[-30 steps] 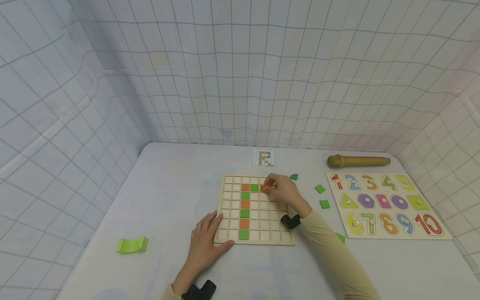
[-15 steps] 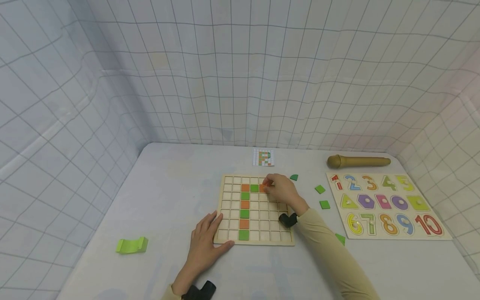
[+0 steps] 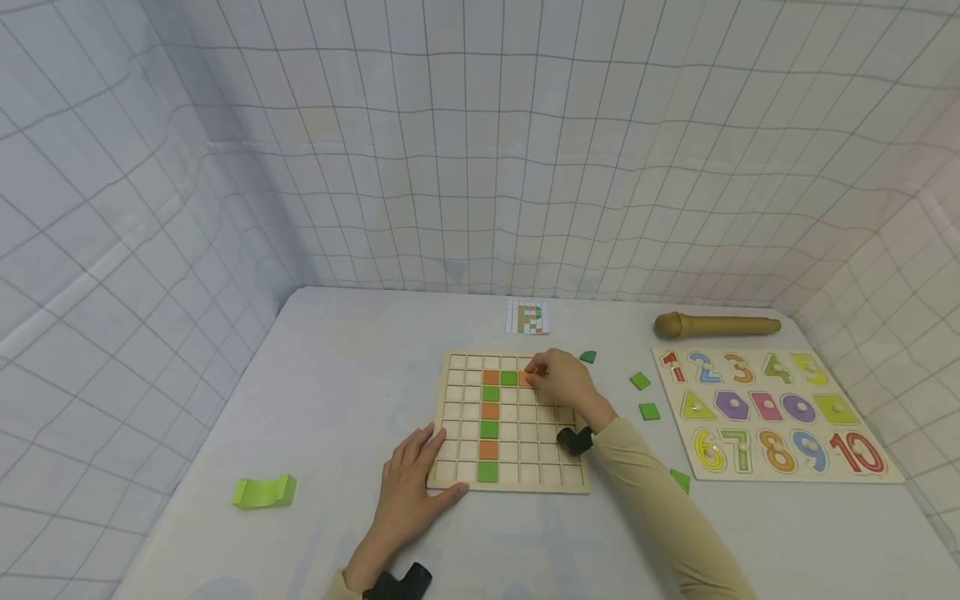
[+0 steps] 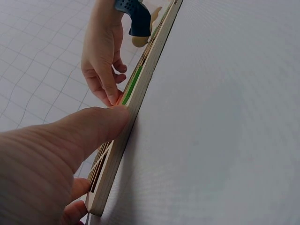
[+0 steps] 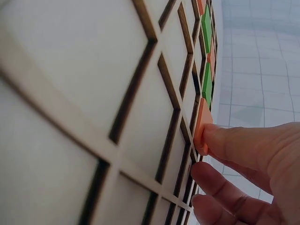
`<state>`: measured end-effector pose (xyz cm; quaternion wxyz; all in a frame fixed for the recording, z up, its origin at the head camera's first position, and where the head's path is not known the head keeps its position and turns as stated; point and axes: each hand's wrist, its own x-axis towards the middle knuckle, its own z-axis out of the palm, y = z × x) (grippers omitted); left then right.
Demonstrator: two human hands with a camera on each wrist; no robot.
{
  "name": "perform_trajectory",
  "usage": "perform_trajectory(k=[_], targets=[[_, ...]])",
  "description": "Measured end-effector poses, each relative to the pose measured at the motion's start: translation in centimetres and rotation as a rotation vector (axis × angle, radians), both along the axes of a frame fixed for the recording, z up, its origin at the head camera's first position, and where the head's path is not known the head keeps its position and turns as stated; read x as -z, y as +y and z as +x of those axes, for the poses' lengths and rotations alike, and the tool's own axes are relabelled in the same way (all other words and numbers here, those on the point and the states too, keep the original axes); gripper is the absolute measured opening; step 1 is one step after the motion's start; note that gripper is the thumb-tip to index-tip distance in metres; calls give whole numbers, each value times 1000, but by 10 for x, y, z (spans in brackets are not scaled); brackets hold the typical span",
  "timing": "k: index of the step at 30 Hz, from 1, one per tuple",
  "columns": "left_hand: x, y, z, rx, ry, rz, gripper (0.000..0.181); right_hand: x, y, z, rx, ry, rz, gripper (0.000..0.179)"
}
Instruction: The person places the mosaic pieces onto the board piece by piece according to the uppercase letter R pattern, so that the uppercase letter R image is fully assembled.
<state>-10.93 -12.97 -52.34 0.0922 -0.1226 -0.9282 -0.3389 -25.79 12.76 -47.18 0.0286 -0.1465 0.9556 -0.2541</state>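
Note:
A wooden grid board (image 3: 529, 451) lies on the table, with a column of alternating orange and green square tiles. In its upper part a green tile (image 3: 509, 378) lies to the right of the column's top orange tile (image 3: 491, 377). My right hand (image 3: 568, 383) pinches another orange tile (image 5: 203, 123) at the cell beside that green one; the thumb is on its face and the index finger is mostly hidden. My left hand (image 3: 408, 483) rests at the board's near left corner, thumb (image 4: 105, 123) along the front edge and fingers extended by the left side.
A small pattern card (image 3: 527, 317) lies behind the board. To the right are loose green tiles (image 3: 649, 412), a dark green quarter-round piece (image 3: 588, 357), a number-and-shape puzzle board (image 3: 776, 414) and a brown microphone-shaped object (image 3: 717, 325). A lime-green curved block (image 3: 264, 492) sits far left.
My right hand has shifted slightly left with the orange tile, bringing it up against the green tile in that row. The left hand keeps its place on the board.

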Motion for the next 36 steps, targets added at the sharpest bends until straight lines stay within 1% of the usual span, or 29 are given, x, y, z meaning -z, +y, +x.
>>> perform_trajectory(k=[7,14,30,33,36], targets=[[0,-1,0,2,-11,2,81,1,-1,0,33,0,-2,8],[-1,0,1,2,-8,7,81,-1,1,1,43,-6,-12,9],[3,-1,-1,-1,0,-10,82,2,4,-1,-18,14,-20,13],[3,-1,-1,0,1,-7,82,2,6,-3,-40,24,-38,15],[3,-1,-1,-1,4,-3,82,2,10,-4,-51,46,-81,16]])
